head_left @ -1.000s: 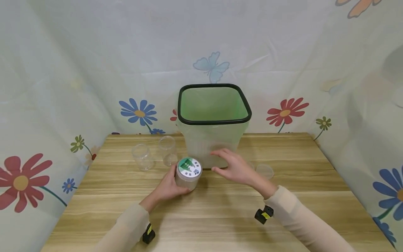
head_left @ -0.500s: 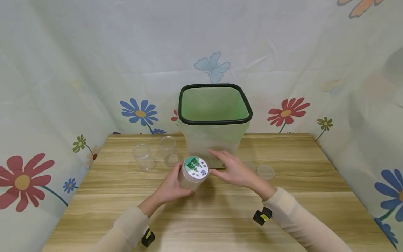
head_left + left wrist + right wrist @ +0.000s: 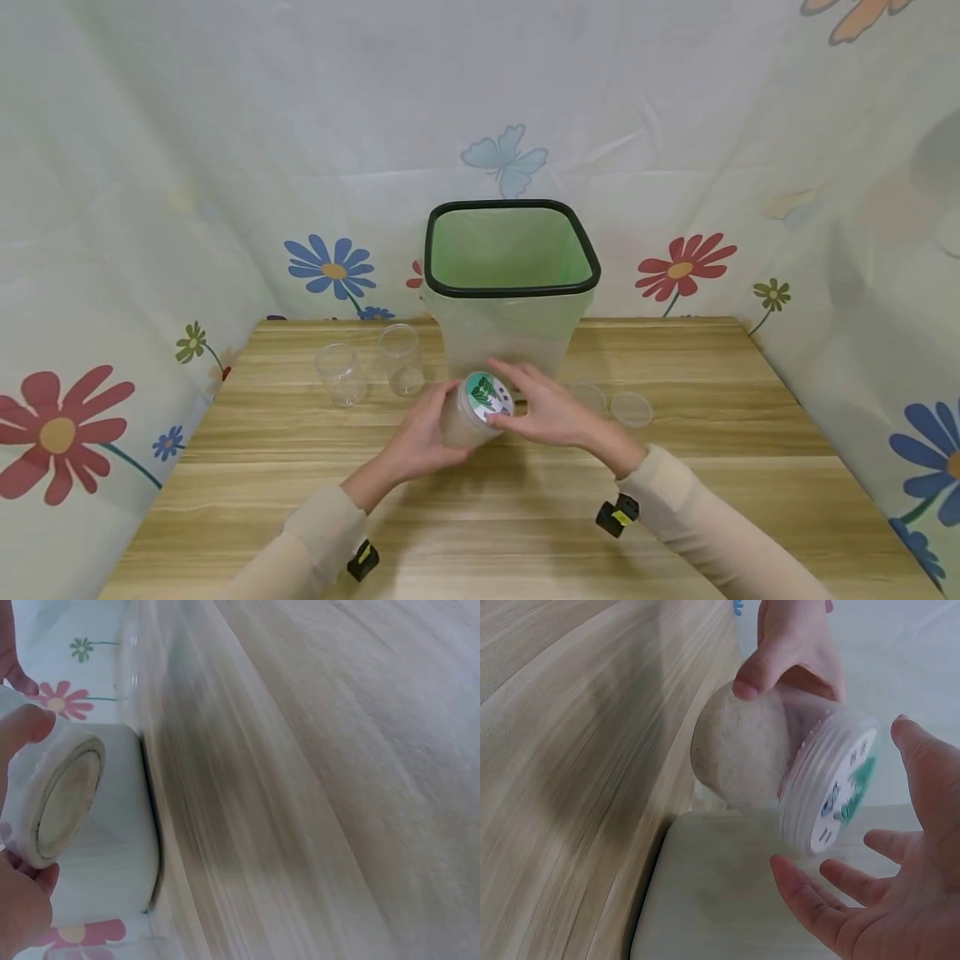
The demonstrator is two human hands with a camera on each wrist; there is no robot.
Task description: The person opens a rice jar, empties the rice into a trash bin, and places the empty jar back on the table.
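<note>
My left hand (image 3: 417, 440) grips a clear plastic jar (image 3: 459, 423) around its body, off the table and tilted to the right. A pale, whitish content fills part of the jar, plain in the right wrist view. Its round screw lid (image 3: 832, 791) carries a white label with green leaves and dark print. My right hand (image 3: 551, 410) is spread beside the lid, thumb and fingers apart. In the right wrist view its fingertips (image 3: 786, 871) are close to the lid without gripping it. The left wrist view shows the jar's round base (image 3: 69, 804).
A pale green bin (image 3: 480, 329) with a black rim stands behind the hands. Two clear jars without lids, a nearer one (image 3: 343, 382) and a taller-looking one (image 3: 405, 362), stand at left. Two clear discs, like lids (image 3: 632, 409), lie at right on the wooden table (image 3: 712, 500).
My left hand has moved right with the jar and tipped it so the lid faces my right hand. The right hand has shifted slightly left, nearer the lid.
</note>
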